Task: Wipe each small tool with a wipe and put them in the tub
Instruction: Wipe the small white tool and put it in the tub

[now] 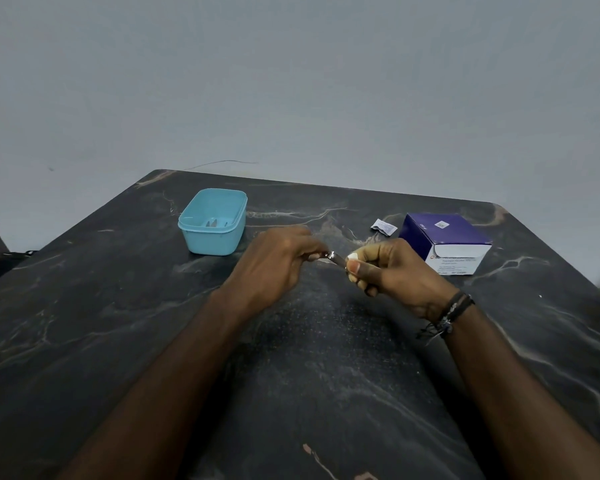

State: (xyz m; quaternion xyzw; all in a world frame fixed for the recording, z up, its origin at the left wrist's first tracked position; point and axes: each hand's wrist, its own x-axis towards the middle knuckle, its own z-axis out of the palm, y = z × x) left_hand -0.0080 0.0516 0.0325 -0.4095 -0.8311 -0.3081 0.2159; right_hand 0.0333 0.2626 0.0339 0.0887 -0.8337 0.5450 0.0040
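Both forearms reach forward over the middle of the worktop (pixel 125 306), the hands meeting just above its surface; the left hand (pixel 274 261) lies palm down with knuckles up, its fingers curled together on one end of a small metal tool (pixel 335 257); the right hand (pixel 392 268) faces it, thumb toward the camera, its fingers pinched on a white wipe (pixel 352 257) pressed against the tool's other end; the tool spans the short gap between the two hands, tilted slightly down to the right, and how much of it is hidden in either grip cannot be told; dark cord bracelets (pixel 454 310) circle the right wrist.

The tub (pixel 212 221), pale blue and open, stands beyond and to the left of the left hand, well apart from it; a few small metal pieces lie on its floor, too small to identify; a purple and white box (pixel 447 237) sits to the far right, just beyond the right hand; a torn white sachet (pixel 383 226) lies flat just left of the box.

The worktop is dark stone-patterned with pale veins and rounded far corners; behind it rises a plain grey wall (pixel 291 81), where a thin dark wire (pixel 222 163) curves above the far edge.
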